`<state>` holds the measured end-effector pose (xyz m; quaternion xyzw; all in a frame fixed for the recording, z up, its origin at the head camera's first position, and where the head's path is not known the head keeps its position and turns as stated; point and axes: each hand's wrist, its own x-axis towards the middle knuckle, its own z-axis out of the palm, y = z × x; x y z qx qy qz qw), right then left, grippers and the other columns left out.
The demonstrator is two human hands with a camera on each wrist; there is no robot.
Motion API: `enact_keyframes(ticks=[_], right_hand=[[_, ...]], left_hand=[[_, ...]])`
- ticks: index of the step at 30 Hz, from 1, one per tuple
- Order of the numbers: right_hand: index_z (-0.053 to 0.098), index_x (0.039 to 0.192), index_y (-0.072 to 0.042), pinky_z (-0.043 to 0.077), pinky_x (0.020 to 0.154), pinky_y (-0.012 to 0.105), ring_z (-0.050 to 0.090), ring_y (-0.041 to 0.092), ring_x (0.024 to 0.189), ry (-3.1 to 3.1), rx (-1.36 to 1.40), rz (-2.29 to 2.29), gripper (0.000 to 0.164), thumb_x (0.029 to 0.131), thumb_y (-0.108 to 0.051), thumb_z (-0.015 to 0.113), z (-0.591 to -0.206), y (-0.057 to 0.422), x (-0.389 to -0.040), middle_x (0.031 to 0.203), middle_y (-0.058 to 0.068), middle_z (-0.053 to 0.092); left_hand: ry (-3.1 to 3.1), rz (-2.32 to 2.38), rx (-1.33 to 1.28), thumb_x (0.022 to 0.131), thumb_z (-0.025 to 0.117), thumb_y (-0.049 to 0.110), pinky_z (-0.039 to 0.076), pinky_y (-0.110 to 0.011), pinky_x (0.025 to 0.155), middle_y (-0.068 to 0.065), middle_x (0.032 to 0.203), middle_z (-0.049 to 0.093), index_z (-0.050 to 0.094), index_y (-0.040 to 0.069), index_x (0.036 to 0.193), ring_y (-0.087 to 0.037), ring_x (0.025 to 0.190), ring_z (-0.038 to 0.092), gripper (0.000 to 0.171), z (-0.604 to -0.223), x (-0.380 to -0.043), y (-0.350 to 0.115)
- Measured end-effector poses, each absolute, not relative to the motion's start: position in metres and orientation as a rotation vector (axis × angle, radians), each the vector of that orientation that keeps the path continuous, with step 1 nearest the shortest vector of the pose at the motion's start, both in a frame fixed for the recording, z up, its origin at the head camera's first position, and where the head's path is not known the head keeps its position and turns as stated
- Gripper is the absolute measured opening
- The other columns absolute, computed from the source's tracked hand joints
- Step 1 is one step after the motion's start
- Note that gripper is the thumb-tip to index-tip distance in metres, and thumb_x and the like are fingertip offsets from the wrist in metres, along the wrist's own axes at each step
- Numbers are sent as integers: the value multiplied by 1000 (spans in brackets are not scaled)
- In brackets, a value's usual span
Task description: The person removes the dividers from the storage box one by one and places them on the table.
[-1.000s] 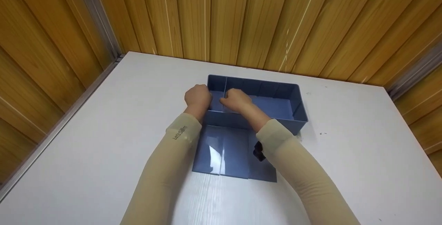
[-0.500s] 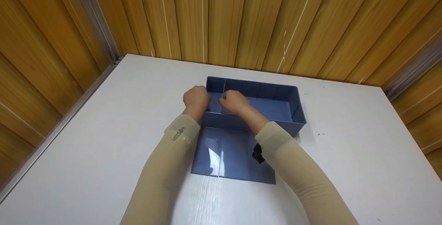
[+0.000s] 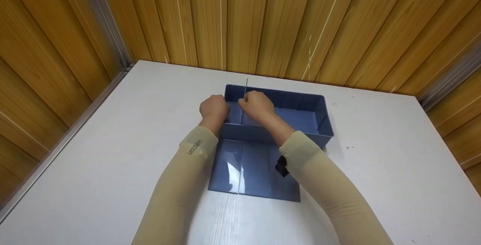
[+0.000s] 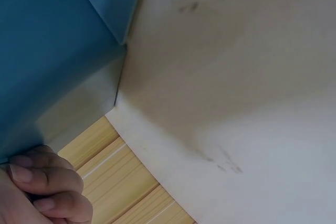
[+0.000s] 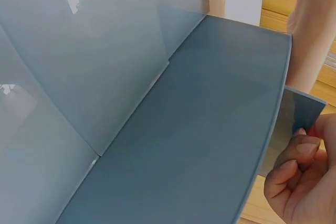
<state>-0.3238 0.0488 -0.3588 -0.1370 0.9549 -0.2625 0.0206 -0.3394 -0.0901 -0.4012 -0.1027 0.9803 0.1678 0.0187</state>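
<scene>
A long blue-grey plastic box [image 3: 300, 120] stands on the white table in the head view. My left hand [image 3: 214, 109] grips its left end wall; in the left wrist view the curled fingers [image 4: 60, 179] show at the wall's edge. Inside the box, toward the left, a thin divider panel [image 3: 246, 87] stands crosswise, its far top corner poking above the rim. My right hand [image 3: 257, 106] pinches the divider's top edge. The right wrist view shows thumb and curled fingers on the divider [image 5: 302, 109], behind the box's near wall [image 5: 194, 114].
Several flat blue-grey panels [image 3: 253, 170] lie side by side on the table [image 3: 124, 155] in front of the box. A small black device [image 3: 282, 166] sits at the right wrist. Wood-patterned walls [image 3: 240, 23] close off the table's back and sides.
My right hand has risen slightly, and the divider's far corner has come up from rim height to above the rim. The left hand keeps its grip on the box's end.
</scene>
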Motion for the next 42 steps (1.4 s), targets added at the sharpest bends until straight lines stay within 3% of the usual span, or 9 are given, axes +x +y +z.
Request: enact_keyframes(ticks=[22,35,42], right_hand=[[30,54,-19,17,51,26,20,9,53,3118,-480,-888,40,89,-13,50,-346,47,-321,53,-8,26],[33,57,-18,20,55,28,23,10,54,3074,-469,-1118,41,95,-15,50,-315,70,-320,55,-8,26],[40,61,-18,26,57,29,29,11,54,3031,-484,-1290,37,97,-13,48,-312,90,-305,55,-7,34]], left_hand=[[3055,550,-311,99,55,25,61,-44,82,-14,104,79,77,3,103,-27,92,75,31,-402,-338,-90],[3061,557,-318,98,53,24,61,-44,80,-14,101,79,76,2,98,-27,88,75,32,-403,-336,-90],[3057,592,-321,98,53,24,61,-45,81,-14,102,79,76,3,96,-26,88,73,32,-403,-335,-90]])
